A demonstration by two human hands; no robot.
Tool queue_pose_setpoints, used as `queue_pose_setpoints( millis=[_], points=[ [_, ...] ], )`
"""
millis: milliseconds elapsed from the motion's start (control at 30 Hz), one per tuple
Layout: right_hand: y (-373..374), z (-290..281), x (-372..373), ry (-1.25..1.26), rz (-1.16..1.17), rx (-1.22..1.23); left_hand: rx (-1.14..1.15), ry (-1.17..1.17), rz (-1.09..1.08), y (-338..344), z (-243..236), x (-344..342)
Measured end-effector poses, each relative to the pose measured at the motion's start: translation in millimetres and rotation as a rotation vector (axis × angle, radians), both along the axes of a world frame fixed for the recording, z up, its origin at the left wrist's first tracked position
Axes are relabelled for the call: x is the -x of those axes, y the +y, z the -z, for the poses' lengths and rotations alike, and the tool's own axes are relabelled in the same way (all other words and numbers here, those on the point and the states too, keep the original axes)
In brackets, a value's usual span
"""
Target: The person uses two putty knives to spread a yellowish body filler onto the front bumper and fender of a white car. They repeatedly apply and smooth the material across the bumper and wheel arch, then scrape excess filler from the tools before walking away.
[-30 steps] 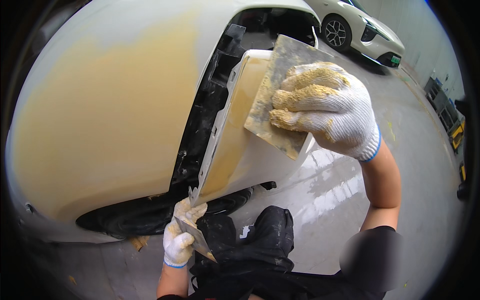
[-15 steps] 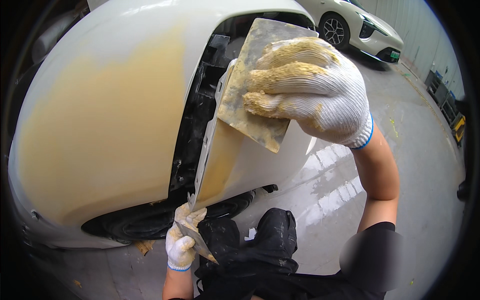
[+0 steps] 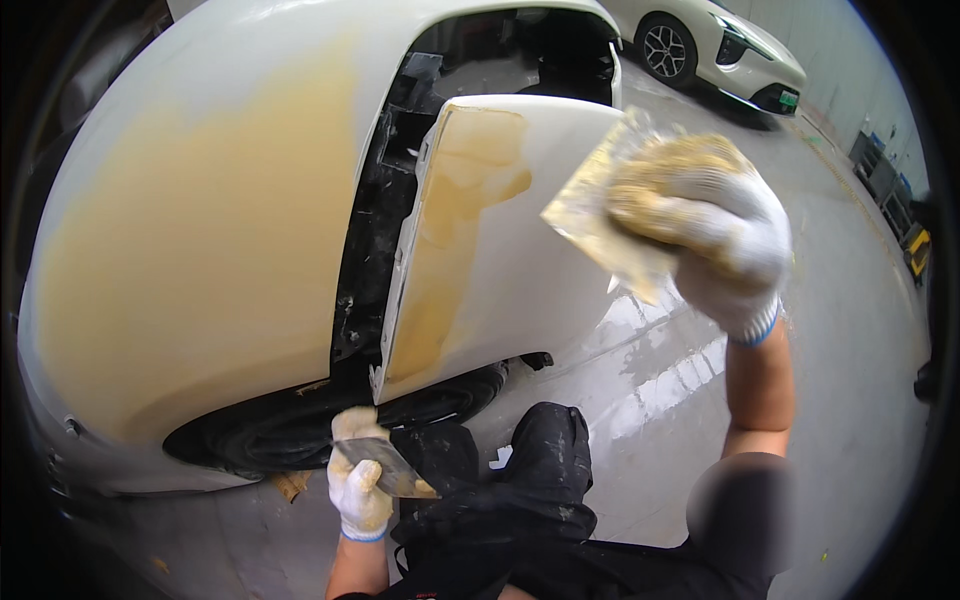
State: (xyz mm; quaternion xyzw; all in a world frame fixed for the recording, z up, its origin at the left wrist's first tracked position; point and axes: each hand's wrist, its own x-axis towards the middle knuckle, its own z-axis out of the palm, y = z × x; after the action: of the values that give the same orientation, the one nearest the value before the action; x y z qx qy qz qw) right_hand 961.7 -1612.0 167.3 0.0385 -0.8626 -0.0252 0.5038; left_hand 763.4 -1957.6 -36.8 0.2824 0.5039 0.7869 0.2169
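My right hand (image 3: 735, 215), in a white knit glove caked with yellow filler, is closed on a flat rectangular filler spreader (image 3: 590, 213). The spreader is raised above the floor side of a white car panel (image 3: 555, 160), apart from it. Along that panel's left edge runs a band of wet-looking tan filler (image 3: 445, 235). Low down, by the wheel arch, my gloved left hand (image 3: 358, 500) grips a second, thin grey spreader (image 3: 385, 466) with filler on its corner. Motion blurs the right hand and its spreader.
A broad white body panel (image 3: 200, 270) with a large tan filler patch lies to the left, across an open dark gap (image 3: 375, 220). Below both is a black tyre (image 3: 260, 435). Another white car (image 3: 735, 55) stands far right. Equipment (image 3: 880, 170) lines the wall.
My right hand has swung right and slightly down, taking its spreader off the panel edge and uncovering the filler band. The left hand's spreader has tilted to show more of its face.
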Motion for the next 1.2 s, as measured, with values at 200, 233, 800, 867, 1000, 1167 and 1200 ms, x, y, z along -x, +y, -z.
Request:
queue_pose_setpoints(
  millis=[200,233,800,867,1000,1167,1200],
  points=[
    [-93.1,72.6,-17.7,-0.048,-0.339,0.877,-0.275,-0.011,-0.337,39.0,-16.6,-39.9],
    [-108.5,81.4,-19.0,-0.067,-0.469,0.918,-0.215,0.081,-0.421,51.2,-24.5,-46.0],
    [-52.4,5.6,62.7,0.2,-0.005,0.039,-0.242,0.066,-0.193,58.0,-70.4,-29.1],
    [-69.4,21.8,52.7,0.09,0.056,-0.013,-0.245,0.062,-0.217,62.0,-74.6,-33.8],
    [-64.9,38.1,34.5,0.014,0.016,0.157,-0.19,0.086,-0.398,71.1,-81.4,-48.4],
    [-20.9,18.8,41.7,0.355,0.019,0.234,-0.243,0.088,-0.316,75.9,-74.5,-46.2],
    [-19.2,17.0,47.2,0.343,-0.026,0.332,-0.25,0.082,-0.252,75.5,-70.0,-44.9]
  ],
)
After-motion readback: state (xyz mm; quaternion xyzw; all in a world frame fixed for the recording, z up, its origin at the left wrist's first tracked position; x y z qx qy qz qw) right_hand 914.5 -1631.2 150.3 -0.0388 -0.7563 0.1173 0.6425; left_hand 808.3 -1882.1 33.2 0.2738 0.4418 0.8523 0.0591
